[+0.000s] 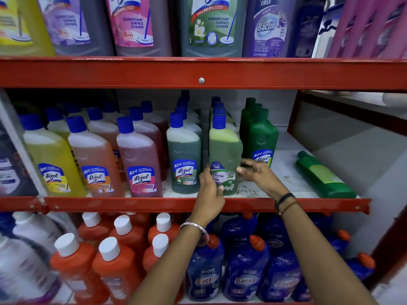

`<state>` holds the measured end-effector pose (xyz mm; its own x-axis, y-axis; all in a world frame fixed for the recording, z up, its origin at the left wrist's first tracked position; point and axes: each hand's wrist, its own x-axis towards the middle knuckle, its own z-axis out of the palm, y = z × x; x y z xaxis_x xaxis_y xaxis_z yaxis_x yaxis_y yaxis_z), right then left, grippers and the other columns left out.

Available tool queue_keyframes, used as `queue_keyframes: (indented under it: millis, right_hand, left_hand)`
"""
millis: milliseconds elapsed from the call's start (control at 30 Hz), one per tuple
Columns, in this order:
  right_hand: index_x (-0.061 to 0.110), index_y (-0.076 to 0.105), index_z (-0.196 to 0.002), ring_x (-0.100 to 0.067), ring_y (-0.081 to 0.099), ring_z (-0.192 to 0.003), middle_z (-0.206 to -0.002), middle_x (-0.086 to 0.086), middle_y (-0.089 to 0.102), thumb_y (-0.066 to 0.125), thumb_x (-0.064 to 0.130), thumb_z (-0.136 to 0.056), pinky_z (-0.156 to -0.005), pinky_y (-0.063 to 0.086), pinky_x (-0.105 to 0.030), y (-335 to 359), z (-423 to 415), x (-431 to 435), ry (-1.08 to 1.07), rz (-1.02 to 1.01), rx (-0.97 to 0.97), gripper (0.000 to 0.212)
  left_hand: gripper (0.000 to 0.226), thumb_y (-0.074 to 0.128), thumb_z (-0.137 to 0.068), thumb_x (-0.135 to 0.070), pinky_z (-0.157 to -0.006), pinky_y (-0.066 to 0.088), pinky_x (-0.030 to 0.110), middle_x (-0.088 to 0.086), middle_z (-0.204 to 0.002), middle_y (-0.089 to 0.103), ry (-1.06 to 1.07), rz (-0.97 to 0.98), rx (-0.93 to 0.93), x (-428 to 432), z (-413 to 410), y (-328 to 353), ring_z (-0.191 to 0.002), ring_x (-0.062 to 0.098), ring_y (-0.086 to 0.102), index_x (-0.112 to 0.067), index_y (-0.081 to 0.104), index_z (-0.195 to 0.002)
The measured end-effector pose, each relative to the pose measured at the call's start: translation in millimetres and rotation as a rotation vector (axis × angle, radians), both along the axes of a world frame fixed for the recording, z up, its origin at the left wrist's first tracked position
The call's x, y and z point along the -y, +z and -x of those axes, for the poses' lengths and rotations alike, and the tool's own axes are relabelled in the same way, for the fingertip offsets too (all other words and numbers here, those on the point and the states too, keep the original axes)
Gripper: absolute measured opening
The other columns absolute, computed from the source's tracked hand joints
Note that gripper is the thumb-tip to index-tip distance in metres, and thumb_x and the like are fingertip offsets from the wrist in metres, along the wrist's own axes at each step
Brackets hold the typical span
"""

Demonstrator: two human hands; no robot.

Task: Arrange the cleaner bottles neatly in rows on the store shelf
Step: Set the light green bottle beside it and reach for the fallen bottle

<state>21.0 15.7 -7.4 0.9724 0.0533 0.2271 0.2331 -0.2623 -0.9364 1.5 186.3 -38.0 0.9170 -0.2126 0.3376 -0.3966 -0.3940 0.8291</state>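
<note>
A light green Bactin floor cleaner bottle (224, 150) with a blue cap stands upright at the front of the middle shelf (264, 204). My left hand (209, 194) grips its lower left side, thumb on the label. My right hand (259, 175) holds its right side at label height. Behind it runs a row of similar blue-capped bottles. To its left stands a dark green Lizol bottle (184, 155), to its right a row of solid green bottles (261, 137). One green bottle (323, 175) lies on its side at the shelf's right end.
Yellow, orange and pink Lizol rows (94, 155) fill the shelf's left part. Bare white shelf surface lies between the green row and the fallen bottle. A red shelf beam (201, 73) hangs above. Orange and blue Bactin bottles (244, 271) fill the shelf below.
</note>
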Motion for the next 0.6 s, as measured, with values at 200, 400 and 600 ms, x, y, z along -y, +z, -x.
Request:
queue_keyframes:
  millis: [200, 400, 600]
  right_hand:
    - [0.01, 0.067, -0.111, -0.016, 0.068, -0.097, -0.104, -0.006, 0.072, 0.068, 0.026, -0.083, -0.088, 0.055, -0.031, -1.7, 15.9, 12.6, -0.169, 0.106, 0.081, 0.033]
    - [0.006, 0.07, -0.099, -0.026, 0.067, -0.09, -0.101, -0.014, 0.072, 0.06, 0.02, -0.088, -0.078, 0.05, -0.027, 7.7, 38.9, 105.9, -0.615, 0.366, 0.195, 0.02]
    - [0.001, 0.064, -0.112, -0.043, 0.058, -0.108, -0.118, -0.026, 0.064, 0.048, 0.013, -0.087, -0.091, 0.045, -0.038, 3.2, 44.1, 197.1, -0.737, 0.573, -0.166, 0.032]
  left_hand:
    - [0.048, 0.048, -0.085, 0.0, -0.102, 0.025, 0.01, 0.006, -0.138, 0.031, 0.223, 0.148, 0.325, 19.5, 23.3, 11.8, -0.124, 0.005, 0.033, -0.007, 0.035, -0.131]
    - [0.028, 0.046, -0.086, -0.004, -0.101, 0.035, 0.025, 0.013, -0.119, 0.048, -0.113, 0.039, 0.506, 98.2, 36.1, 25.6, -0.113, 0.02, 0.044, -0.007, 0.046, -0.113]
    - [0.035, 0.051, -0.09, -0.015, -0.097, 0.042, 0.038, 0.022, -0.123, 0.048, -0.238, -0.052, -0.059, 202.9, 7.2, 18.2, -0.114, 0.033, 0.049, 0.002, 0.04, -0.118]
